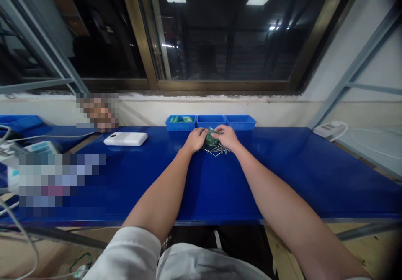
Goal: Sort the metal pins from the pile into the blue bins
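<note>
A crinkled green see-through plastic packet [210, 138] sits between my two hands above the table. My right hand [227, 136] pinches its upper right side with thumb and fingers. On the other side, my left hand [196, 140] is closed at the packet's left edge, its fingertips partly hidden. Just in front of and beneath the packet lies a loose pile of thin silver metal pieces that look like screws [216, 150]. Whether the packet holds anything is too small to make out.
Three blue bins stand in a row behind my hands: the left bin [180, 126] contains green packets. On the blue table [141, 188] lies a white power bank-like block [125, 138]. A white power strip [329, 128] is at the right; cables hang at the left.
</note>
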### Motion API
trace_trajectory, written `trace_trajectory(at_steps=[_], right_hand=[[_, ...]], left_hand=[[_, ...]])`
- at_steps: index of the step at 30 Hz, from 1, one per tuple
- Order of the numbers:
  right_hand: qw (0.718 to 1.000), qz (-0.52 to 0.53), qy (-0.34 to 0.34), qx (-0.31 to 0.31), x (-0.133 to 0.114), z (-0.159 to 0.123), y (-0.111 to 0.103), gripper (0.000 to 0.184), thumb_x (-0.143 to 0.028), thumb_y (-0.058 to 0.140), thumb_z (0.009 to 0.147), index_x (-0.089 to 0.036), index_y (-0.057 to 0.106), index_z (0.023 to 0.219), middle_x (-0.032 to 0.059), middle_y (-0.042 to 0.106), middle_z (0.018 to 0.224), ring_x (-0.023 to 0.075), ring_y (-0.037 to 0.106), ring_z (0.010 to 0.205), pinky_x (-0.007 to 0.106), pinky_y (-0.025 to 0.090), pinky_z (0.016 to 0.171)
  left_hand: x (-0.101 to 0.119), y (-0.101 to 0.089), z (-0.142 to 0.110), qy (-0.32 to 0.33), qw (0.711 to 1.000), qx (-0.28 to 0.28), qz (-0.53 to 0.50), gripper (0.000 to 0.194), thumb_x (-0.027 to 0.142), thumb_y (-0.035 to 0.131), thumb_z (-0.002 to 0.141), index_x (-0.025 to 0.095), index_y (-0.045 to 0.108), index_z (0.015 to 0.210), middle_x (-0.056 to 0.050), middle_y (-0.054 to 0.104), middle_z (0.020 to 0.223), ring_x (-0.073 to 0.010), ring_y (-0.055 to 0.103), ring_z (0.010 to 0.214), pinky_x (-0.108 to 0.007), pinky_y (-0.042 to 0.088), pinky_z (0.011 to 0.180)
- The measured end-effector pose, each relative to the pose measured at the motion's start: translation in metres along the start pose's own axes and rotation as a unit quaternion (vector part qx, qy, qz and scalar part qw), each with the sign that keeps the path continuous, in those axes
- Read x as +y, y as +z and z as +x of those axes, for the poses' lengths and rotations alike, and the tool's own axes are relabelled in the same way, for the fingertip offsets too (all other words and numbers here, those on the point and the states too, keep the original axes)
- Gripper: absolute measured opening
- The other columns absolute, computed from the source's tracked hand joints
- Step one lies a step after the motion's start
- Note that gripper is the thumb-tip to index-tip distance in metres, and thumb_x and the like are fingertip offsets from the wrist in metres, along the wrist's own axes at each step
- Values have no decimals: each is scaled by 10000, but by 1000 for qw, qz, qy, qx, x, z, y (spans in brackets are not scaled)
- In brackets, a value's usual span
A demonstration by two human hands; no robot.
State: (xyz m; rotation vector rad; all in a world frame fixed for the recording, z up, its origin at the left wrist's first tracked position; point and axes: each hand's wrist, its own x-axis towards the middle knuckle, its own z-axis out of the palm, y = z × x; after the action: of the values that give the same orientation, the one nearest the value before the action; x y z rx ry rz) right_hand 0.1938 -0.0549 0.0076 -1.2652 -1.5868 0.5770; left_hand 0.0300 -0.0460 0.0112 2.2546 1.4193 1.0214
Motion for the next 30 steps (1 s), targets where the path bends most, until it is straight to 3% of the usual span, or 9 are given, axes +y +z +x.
trace_trajectory(at_steps=[5, 9, 13, 18, 23, 27, 30], right_hand=[[990, 141, 25, 19, 4, 4, -4, 270, -390, 675, 594, -188, 560, 731, -10, 606, 631, 125, 536, 483, 274, 439, 487], [980, 188, -37, 58, 3, 5, -10, 235, -331, 725, 536, -165, 588, 630, 65, 669, 865, 189, 633, 757, 347, 506, 704], [980, 160, -69, 96, 1, 6, -17, 141, -282, 698, 577, -165, 626, 609, 79, 677, 977, 232, 622, 949, 388, 478, 847], [988, 99, -82, 91, 4, 4, -22, 39, -198, 677, 581, -172, 648, 577, 71, 685, 992, 232, 626, 953, 376, 469, 876], [989, 103, -97, 48, 10, 6, -16, 64, -164, 657, 580, -168, 607, 540, 74, 679, 1003, 227, 628, 943, 367, 476, 854], [989, 134, -53, 17, 8, 5, -12, 137, -255, 677, 599, -166, 594, 659, 64, 689, 841, 209, 643, 786, 350, 504, 714], [990, 142, -3, 16, 5, 3, -12, 297, -301, 693, 603, -170, 578, 844, 12, 639, 651, 160, 602, 600, 293, 478, 577]], left_hand=[[3, 0, 1, 44, 998, 35, -33, 352, 263, 529, 756, 184, 595, 1092, -53, 608, 1142, -207, 543, 1069, -325, 397, 972], [-5, 3, 5, 34, 993, 77, -82, 540, 161, 538, 692, 157, 483, 1229, -76, 560, 1221, -207, 510, 1126, -329, 393, 988], [-12, 6, 7, 46, 992, 84, -78, 534, 165, 568, 683, 144, 486, 1210, -92, 556, 1212, -216, 527, 1100, -347, 410, 974], [-5, 3, 3, 133, 984, 113, -20, 484, 153, 608, 682, 159, 520, 1158, -88, 567, 1165, -224, 526, 1087, -366, 417, 964], [9, 1, -2, 214, 971, 102, 2, 410, 83, 564, 693, 177, 558, 1092, -70, 569, 1120, -201, 515, 1084, -336, 417, 955], [13, 3, -2, 181, 977, 107, -44, 218, 128, 534, 761, 177, 619, 956, -48, 613, 940, -166, 580, 880, -298, 460, 837], [13, 5, -1, 101, 981, 113, -117, 343, 221, 570, 779, 175, 550, 1118, -13, 606, 768, -138, 569, 672, -279, 471, 697]])
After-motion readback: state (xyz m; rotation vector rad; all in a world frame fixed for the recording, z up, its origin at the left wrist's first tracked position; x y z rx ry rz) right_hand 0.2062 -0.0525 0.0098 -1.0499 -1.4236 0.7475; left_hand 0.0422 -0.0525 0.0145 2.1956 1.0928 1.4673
